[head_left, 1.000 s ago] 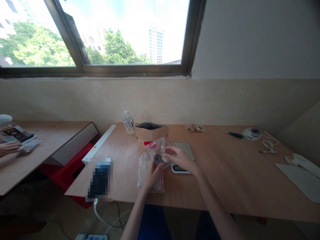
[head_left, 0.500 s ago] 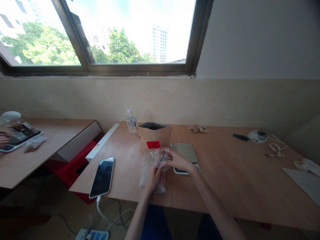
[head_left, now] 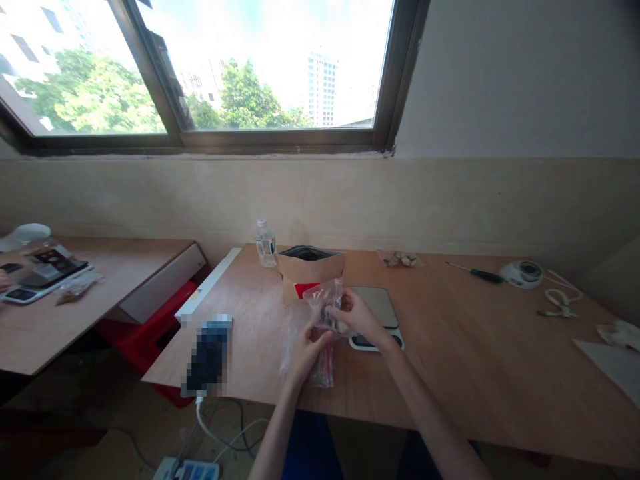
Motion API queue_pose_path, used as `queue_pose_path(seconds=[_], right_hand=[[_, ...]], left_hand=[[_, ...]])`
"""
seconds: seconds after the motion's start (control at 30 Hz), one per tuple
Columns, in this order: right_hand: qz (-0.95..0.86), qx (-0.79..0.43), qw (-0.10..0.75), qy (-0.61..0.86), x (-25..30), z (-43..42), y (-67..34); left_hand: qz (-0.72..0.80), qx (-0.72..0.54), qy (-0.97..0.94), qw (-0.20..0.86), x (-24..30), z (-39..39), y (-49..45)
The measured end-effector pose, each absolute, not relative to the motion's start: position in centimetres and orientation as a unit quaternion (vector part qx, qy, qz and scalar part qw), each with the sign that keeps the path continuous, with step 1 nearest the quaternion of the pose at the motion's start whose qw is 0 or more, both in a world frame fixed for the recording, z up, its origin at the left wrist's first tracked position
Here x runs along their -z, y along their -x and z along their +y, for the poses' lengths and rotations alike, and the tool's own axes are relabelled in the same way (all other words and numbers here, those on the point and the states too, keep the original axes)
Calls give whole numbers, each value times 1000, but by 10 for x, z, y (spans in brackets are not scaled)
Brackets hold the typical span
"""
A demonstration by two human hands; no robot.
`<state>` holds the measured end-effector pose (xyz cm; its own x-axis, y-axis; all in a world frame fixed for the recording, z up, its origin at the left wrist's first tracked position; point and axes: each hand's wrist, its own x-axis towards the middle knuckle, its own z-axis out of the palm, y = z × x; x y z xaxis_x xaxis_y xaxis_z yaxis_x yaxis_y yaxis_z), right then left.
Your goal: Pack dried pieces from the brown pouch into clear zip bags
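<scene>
A small clear plastic bag [head_left: 320,298] with dark and pale pieces inside is held between my hands, above the table. My left hand [head_left: 306,352] pinches its lower edge. On the other side, my right hand [head_left: 358,312] has its fingers closed at the bag, close to the pieces. Flat clear zip bags [head_left: 325,375] lie on the table under my left hand. Just behind stands an open brown paper pouch [head_left: 311,268] with a red label, partly covered by the held bag. A kitchen scale [head_left: 377,305] sits right of the pouch, partly behind my right hand.
A water bottle [head_left: 265,245] stands left of the pouch. Toward the back lies a bag of pale pieces [head_left: 400,259]. Farther right are a screwdriver [head_left: 483,274], a white round device [head_left: 523,274] and a coiled cable [head_left: 556,304]. A blurred-out phone [head_left: 207,357] lies left, cable attached.
The small bag with pieces has risen off the flat bags and now shows its contents clearly. My right hand has shifted slightly up and right with it.
</scene>
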<state>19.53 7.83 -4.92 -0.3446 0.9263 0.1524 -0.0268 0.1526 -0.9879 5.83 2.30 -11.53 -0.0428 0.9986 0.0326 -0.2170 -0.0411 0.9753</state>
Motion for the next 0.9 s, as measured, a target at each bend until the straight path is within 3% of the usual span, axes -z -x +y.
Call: queue_pose_path(seconds=[0.67,0.9], right_hand=[[-678,-482,430,351,16,66,-199],[-665,-513,433,328,13,62,-187]], left_hand=[[424,-585,-418,550,106,19,-57],[423,-586,-413,553,105,18,-56]])
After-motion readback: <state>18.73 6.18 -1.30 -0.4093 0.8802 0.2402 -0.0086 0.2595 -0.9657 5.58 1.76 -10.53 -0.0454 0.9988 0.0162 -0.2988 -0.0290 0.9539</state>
